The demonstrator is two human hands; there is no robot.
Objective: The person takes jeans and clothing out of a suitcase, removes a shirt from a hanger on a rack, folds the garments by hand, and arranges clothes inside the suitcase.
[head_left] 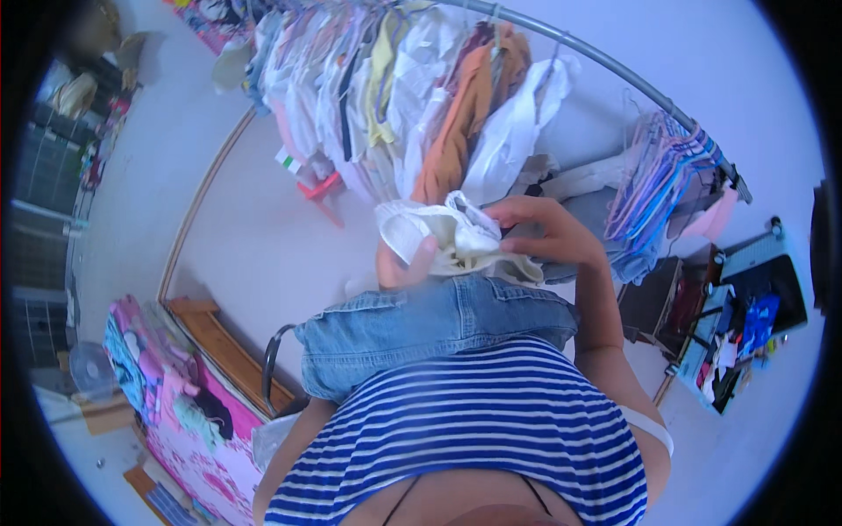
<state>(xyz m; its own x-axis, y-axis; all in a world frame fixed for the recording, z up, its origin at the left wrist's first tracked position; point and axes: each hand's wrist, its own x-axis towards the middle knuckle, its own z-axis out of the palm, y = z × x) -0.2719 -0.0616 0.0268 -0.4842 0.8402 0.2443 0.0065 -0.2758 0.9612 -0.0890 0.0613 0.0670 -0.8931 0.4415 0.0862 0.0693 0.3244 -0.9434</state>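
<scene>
Overhead — clothes rail (605, 61), pale floor (263, 237)

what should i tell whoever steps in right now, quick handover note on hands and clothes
Left hand: grips the cream-white garment from below, thumb on the cloth.
Right hand: on top of the same garment, fingers pressing into it.
Garment: bunched at chest height, above a denim piece draped in front of the person.
Rail: full of hung clothes; a bunch of bare hangers on its right end.
Done: many clothes already hung.
Left: this garment is not on a hanger or the rail; the denim piece is off the rail too.
</scene>
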